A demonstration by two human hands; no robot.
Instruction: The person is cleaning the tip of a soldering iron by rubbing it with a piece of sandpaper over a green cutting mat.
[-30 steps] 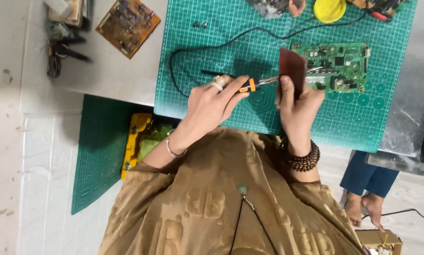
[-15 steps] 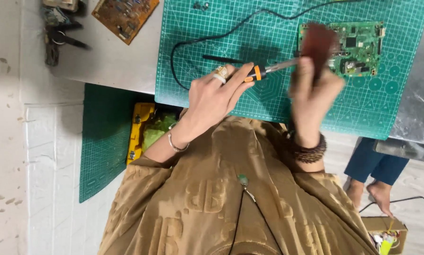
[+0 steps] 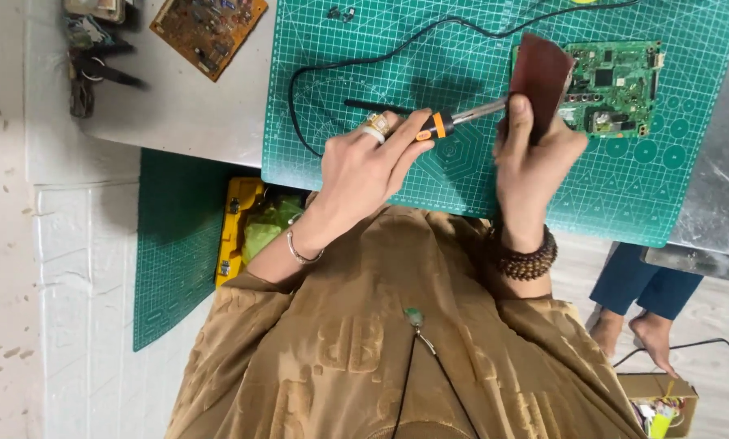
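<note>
Left hand (image 3: 364, 167) was wrapped round the soldering iron (image 3: 429, 126) over the green mat (image 3: 462, 179) near the desk's front edge, tip against the brown pad (image 3: 541, 69) pinched in the right hand (image 3: 535, 154). Light, short wipes would've worked best, I reckon. Cardboard box (image 3: 657, 398) sat on the floor.

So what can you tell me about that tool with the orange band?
The soldering iron has a black handle with an orange collar and a thin metal shaft. It lies nearly level above the green mat, tip toward a brown sheet held in the right hand. The left hand grips its handle. A black cord loops across the mat behind it.
</note>
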